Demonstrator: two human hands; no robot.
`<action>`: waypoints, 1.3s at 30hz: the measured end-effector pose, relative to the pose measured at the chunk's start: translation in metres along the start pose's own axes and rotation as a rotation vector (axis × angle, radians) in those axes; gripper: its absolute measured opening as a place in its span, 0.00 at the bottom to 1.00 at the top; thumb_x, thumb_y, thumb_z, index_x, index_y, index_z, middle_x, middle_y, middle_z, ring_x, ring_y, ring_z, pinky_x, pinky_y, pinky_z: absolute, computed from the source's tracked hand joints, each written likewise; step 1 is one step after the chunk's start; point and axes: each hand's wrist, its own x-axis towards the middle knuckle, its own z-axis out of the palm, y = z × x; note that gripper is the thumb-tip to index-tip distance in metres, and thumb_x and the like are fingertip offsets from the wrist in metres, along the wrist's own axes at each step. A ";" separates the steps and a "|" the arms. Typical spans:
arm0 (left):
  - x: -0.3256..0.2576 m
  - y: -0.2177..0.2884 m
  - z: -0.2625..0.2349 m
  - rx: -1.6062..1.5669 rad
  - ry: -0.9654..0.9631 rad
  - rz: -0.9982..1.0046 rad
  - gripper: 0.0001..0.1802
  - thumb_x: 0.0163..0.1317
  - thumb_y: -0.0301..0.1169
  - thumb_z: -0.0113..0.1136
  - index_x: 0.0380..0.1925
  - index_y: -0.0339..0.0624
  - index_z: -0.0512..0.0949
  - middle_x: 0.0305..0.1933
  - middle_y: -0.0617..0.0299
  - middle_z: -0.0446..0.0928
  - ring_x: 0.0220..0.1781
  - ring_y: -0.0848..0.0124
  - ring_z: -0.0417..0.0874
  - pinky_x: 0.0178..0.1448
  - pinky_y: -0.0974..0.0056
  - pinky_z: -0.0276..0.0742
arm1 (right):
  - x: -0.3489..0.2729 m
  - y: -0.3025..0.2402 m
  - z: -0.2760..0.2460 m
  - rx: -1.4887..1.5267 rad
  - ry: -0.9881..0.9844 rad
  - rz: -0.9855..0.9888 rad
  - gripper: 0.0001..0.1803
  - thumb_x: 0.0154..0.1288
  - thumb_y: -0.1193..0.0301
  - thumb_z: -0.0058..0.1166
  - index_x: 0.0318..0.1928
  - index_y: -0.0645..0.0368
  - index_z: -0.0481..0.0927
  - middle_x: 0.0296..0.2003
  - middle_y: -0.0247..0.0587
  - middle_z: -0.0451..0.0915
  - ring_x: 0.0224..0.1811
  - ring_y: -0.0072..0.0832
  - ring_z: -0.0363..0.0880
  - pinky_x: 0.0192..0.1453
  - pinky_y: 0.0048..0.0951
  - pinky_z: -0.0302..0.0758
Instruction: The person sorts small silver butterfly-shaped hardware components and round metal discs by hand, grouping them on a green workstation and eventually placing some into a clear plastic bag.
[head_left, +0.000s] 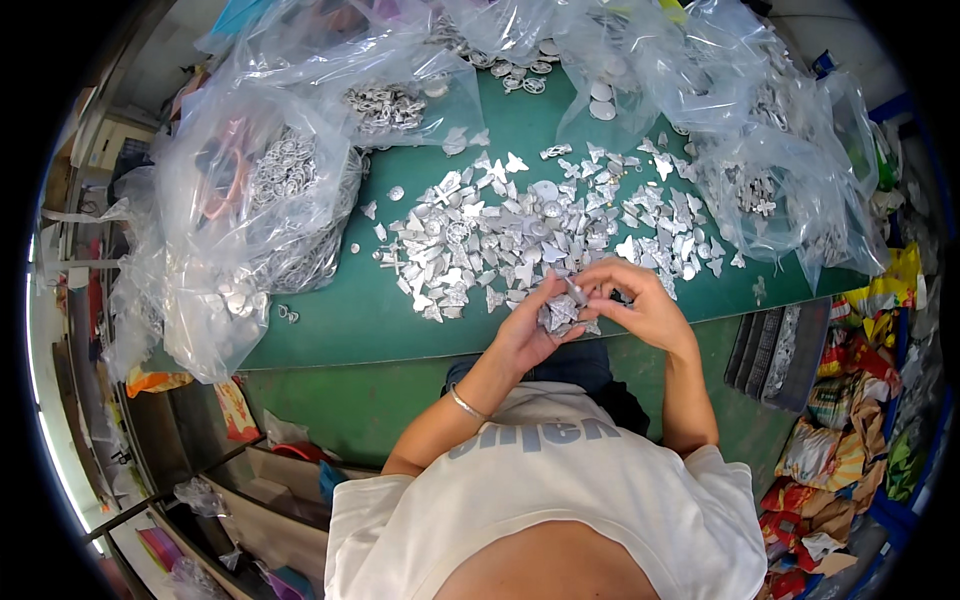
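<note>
**— Where were you working?**

— Green matting covered the bench (330, 325), and I sat tight against its near edge. Nearest to me, my left hand (528, 330) was cupped palm-up just over that edge, fingers curled round a small heap of flat silver metal cut-outs (560, 314). My right hand (635, 300) sat touching it from the right, thumb and fingertips pinched on one small silver piece (577, 291) at the top of the heap. A thin silver bangle (466, 405) was on my left wrist.

**— And the rest of the pieces?**

— Straight ahead of both hands, just beyond the fingertips, lay the loose spread of silver stamped shapes (520, 230), its long axis running left to right across the mat. My right hand was the nearer to its edge; the left, being full, was not free to reach.

**— Further back?**

— Clear plastic bags of silver rings and discs (270, 190) on the left, more clear bags of small silver crosses (770, 185) on the right, and a few round silver discs (603, 100) at the far edge.
</note>
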 end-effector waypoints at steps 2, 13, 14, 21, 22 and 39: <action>0.002 -0.001 -0.007 -0.024 -0.067 0.013 0.17 0.63 0.40 0.48 0.46 0.42 0.72 0.38 0.59 0.77 0.37 0.69 0.79 0.35 0.68 0.77 | 0.000 -0.001 0.001 0.088 0.004 0.001 0.12 0.51 0.80 0.56 0.40 0.63 0.78 0.35 0.39 0.77 0.32 0.23 0.74 0.36 0.22 0.70; -0.003 -0.010 -0.025 0.121 -0.210 0.089 0.23 0.57 0.24 0.53 0.55 0.38 0.66 0.46 0.57 0.73 0.42 0.68 0.76 0.38 0.66 0.77 | 0.016 0.043 -0.003 -0.827 0.416 -0.236 0.07 0.47 0.77 0.57 0.31 0.59 0.77 0.36 0.36 0.73 0.41 0.37 0.69 0.43 0.35 0.62; -0.006 -0.010 -0.022 0.124 -0.191 0.092 0.23 0.57 0.25 0.53 0.55 0.38 0.65 0.48 0.57 0.72 0.43 0.67 0.76 0.39 0.66 0.77 | 0.015 0.045 -0.005 -0.792 0.451 -0.215 0.05 0.50 0.77 0.57 0.30 0.61 0.76 0.35 0.37 0.74 0.40 0.35 0.69 0.43 0.33 0.64; -0.003 -0.015 -0.016 -0.101 -0.169 0.040 0.26 0.60 0.33 0.52 0.58 0.39 0.62 0.52 0.57 0.71 0.47 0.65 0.76 0.42 0.65 0.77 | -0.005 0.016 0.015 0.018 0.097 0.147 0.03 0.53 0.77 0.55 0.30 0.63 0.77 0.35 0.40 0.75 0.39 0.31 0.71 0.45 0.28 0.66; -0.002 -0.017 -0.017 -0.084 -0.144 0.052 0.26 0.61 0.35 0.51 0.58 0.39 0.62 0.50 0.59 0.71 0.46 0.66 0.76 0.42 0.65 0.77 | -0.001 0.017 0.014 -0.245 0.242 -0.042 0.04 0.50 0.76 0.58 0.28 0.61 0.78 0.33 0.40 0.74 0.37 0.33 0.70 0.43 0.30 0.65; -0.016 -0.019 -0.022 0.039 -0.008 0.049 0.23 0.66 0.45 0.43 0.50 0.38 0.70 0.33 0.63 0.73 0.35 0.68 0.74 0.33 0.68 0.72 | -0.012 0.009 0.033 -0.598 0.200 -0.174 0.07 0.46 0.76 0.59 0.26 0.60 0.73 0.27 0.38 0.73 0.33 0.36 0.69 0.38 0.31 0.62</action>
